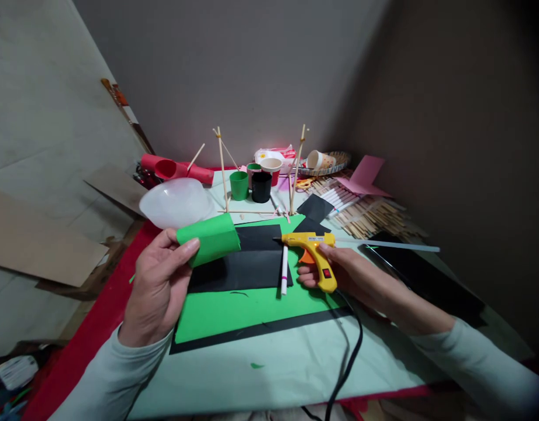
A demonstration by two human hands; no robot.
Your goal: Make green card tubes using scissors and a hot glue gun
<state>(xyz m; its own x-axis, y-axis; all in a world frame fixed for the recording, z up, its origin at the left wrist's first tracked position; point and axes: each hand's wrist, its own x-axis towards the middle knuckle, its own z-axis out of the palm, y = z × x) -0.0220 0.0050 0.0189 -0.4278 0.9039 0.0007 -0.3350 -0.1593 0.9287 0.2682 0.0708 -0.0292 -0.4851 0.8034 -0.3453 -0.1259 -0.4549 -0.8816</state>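
A curled piece of green paper [212, 238] is pinched between the thumb and fingers of my left hand [158, 280]. My right hand [335, 272] grips a yellow hot glue gun [311, 245], its dark nozzle pointing left toward the green paper but apart from it. A long translucent glue stick [392, 245] sticks out of the gun's back, and a black cord [355, 345] hangs from its handle. Below both hands lie a folded black sheet [238, 272] and a large green sheet [234, 316]. A white marker [284, 272] rests on the sheets under the gun.
Two stick frames [222, 169] stand behind, around a green cup [239, 186] and a black cup [261, 188]. A white balloon-like shape [175, 202] sits at the left. Bundled sticks [375, 213], a pink folded paper [368, 175] and a dark flat device [422, 286] lie on the right.
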